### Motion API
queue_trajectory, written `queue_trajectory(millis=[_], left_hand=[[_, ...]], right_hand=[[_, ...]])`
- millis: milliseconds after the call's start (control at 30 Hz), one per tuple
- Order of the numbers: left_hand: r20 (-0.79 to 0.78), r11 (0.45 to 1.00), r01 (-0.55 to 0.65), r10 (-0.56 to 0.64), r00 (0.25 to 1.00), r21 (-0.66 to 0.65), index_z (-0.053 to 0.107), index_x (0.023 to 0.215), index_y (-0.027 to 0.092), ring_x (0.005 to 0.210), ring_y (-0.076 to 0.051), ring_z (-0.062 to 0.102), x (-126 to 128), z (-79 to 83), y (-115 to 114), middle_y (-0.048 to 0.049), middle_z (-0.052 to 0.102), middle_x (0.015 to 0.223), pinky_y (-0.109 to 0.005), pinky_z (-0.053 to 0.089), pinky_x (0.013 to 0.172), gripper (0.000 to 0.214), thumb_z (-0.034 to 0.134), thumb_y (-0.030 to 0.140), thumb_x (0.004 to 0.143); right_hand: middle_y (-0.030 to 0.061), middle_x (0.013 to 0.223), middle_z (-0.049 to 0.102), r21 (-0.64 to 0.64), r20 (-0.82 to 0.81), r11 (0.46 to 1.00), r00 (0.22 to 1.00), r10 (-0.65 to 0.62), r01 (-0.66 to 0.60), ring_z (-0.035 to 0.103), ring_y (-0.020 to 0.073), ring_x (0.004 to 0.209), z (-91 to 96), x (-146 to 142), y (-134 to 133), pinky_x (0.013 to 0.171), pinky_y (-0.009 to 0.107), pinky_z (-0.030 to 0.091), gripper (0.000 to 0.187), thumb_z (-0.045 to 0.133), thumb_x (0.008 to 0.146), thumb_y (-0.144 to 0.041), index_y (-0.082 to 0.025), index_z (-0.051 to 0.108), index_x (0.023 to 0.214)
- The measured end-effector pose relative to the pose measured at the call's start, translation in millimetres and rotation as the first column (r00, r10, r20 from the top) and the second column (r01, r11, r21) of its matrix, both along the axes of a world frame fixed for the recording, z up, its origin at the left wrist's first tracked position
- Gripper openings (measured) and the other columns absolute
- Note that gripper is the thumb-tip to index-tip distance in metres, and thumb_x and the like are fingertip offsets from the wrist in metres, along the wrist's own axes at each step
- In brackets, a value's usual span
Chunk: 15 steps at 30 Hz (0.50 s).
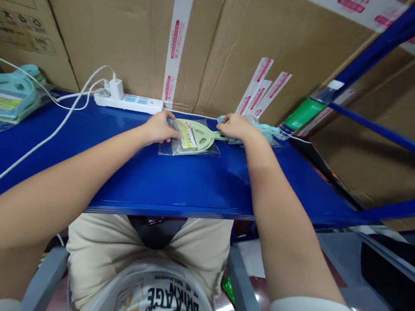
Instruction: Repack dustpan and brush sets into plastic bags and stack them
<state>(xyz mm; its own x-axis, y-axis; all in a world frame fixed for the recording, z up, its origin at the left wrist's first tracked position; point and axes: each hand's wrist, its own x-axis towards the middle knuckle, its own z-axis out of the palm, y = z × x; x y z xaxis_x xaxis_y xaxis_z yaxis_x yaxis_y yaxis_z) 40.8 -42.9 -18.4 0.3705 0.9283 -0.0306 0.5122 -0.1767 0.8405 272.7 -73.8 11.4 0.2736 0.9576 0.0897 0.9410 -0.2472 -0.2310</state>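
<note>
A pale green plastic piece (pixel 204 135) with a rounded frame and a short handle lies flat on the blue table, in a clear bag with a yellow-and-grey printed card (pixel 188 137). My left hand (pixel 161 127) grips the bag's left end between thumb and fingers. At the handle end, my right hand (pixel 234 126) is closed, fingertips pinched together; what they hold is hidden. Partly behind that hand and wrist lies a similar light blue piece (pixel 266 130) in clear wrapping.
A white power strip (pixel 129 103) with a plugged-in charger and cables stands along the back. More bagged blue pieces (pixel 21 92) lie at the far left. A green-labelled bottle (pixel 308 111) leans at the right by a blue shelf frame. Cardboard boxes (pixel 134 40) wall off the back.
</note>
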Motion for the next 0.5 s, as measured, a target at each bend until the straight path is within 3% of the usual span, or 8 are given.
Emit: queue_trajectory(millis=[133, 267, 500], left_hand=[[0.078, 0.999, 0.039, -0.039, 0.996, -0.006, 0.052, 0.136, 0.012, 0.054, -0.010, 0.049, 1.1, -0.7, 0.3, 0.0015, 0.061, 0.072, -0.028, 0.038, 0.054, 0.075, 0.090, 0.015, 0.072], [0.114, 0.997, 0.077, -0.074, 0.991, -0.023, 0.054, 0.127, 0.012, 0.050, -0.008, 0.045, 3.7, 0.3, -2.3, 0.0022, 0.064, 0.069, -0.024, 0.035, 0.051, 0.058, 0.082, 0.006, 0.077], [-0.008, 0.988, 0.120, -0.120, 0.993, 0.100, 0.056, 0.129, 0.013, 0.053, -0.010, 0.054, 1.2, 3.9, -4.5, 0.0031, 0.065, 0.070, -0.025, 0.042, 0.058, 0.061, 0.083, 0.008, 0.076]], right_hand=[[0.0113, 0.104, 0.077, 0.008, -0.008, 1.000, 1.000, -0.003, 0.003, 0.071, 0.0246, 0.096, -0.7, 0.0, 0.7, 0.087, 0.033, 0.054, 0.008, 0.060, 0.090, -0.024, -0.020, 0.067, 0.091], [0.0115, 0.104, 0.077, 0.004, -0.004, 1.000, 1.000, -0.014, 0.014, 0.071, 0.0247, 0.097, -0.4, -0.9, 0.3, 0.087, 0.033, 0.054, 0.009, 0.061, 0.089, -0.025, -0.020, 0.068, 0.092], [0.0102, 0.098, 0.077, -0.005, -0.001, 1.000, 1.000, -0.003, 0.003, 0.070, 0.0238, 0.094, -0.1, -2.2, -0.8, 0.084, 0.031, 0.054, 0.010, 0.062, 0.088, -0.025, -0.019, 0.068, 0.093]])
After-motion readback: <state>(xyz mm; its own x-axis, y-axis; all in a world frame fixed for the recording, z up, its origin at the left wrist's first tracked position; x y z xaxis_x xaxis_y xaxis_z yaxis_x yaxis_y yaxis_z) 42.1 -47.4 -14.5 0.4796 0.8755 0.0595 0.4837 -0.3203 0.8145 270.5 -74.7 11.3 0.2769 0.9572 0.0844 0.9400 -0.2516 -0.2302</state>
